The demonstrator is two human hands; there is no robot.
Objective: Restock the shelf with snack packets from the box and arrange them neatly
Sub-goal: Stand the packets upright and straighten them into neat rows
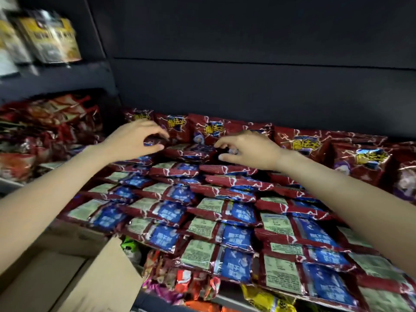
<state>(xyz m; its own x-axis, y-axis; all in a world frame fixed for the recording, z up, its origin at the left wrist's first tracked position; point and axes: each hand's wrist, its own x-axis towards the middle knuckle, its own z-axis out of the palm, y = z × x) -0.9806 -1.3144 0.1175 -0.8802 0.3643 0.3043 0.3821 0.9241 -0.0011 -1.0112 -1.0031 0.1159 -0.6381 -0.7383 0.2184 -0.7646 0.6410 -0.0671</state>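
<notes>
Rows of red and blue snack packets [236, 212] lie overlapping, back side up, on the shelf. Behind them, against the dark back panel [247, 86], more red packets [299, 143] stand face out. Both my hands reach to the back of the flat rows. My left hand [132, 140] has curled fingers and thumb pinching the left end of a packet [189, 152]. On that packet's right side, my right hand [247, 152] curls finger and thumb around a packet edge. An open cardboard box [94, 280] sits at the lower left, its inside out of sight.
Other red snack bags [45, 131] fill the neighbouring shelf on the left, with yellow-and-black bags [49, 37] on the shelf above them. Mixed colourful packets [180, 280] lie on the lower shelf beside the box.
</notes>
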